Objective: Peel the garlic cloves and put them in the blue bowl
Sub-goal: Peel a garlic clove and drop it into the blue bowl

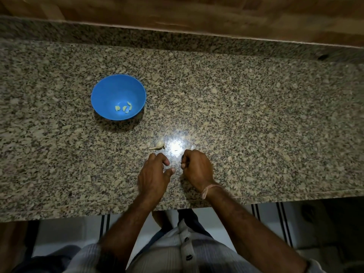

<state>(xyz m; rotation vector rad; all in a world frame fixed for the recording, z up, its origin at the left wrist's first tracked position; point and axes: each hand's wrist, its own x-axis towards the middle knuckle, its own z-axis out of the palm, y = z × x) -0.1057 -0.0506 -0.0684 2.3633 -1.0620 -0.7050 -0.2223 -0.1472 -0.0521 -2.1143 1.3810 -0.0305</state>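
Head view: blue bowl (118, 85) sits far left on worktop (256, 115), few peeled cloves (124, 108) inside. One unpeeled clove (157, 146), by look of it, lies near centre, just beyond left hand (155, 174), apart from it. Left hand loosely curled, thumb out, nothing seen in it. Right hand (197, 168) clenched; whether it grips anything, cannot tell. Likely best: pinch clove at tip, tear skin with nails, work low over worktop. Near edge close under wrists, so dropped clove could roll off. Plenty of room right and far; nothing stands between hands and bowl.
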